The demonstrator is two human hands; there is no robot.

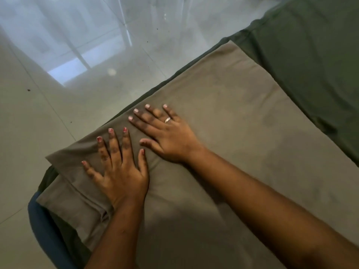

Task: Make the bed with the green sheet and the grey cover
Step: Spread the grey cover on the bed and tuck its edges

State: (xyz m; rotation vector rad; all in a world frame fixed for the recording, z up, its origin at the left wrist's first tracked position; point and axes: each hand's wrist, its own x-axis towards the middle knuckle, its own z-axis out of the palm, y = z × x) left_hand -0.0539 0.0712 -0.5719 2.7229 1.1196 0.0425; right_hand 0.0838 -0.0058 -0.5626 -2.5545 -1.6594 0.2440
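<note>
On the bed, both hands lie flat, fingers spread: left hand [118, 171] and right hand [167, 136] press the grey cover [233, 117] over the green sheet [310, 55].

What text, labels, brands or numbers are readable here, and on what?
None readable. The grey cover, the green sheet, the tiled floor and the ring on the right hand show no print, tag or number. The left hand shows none either.
</note>
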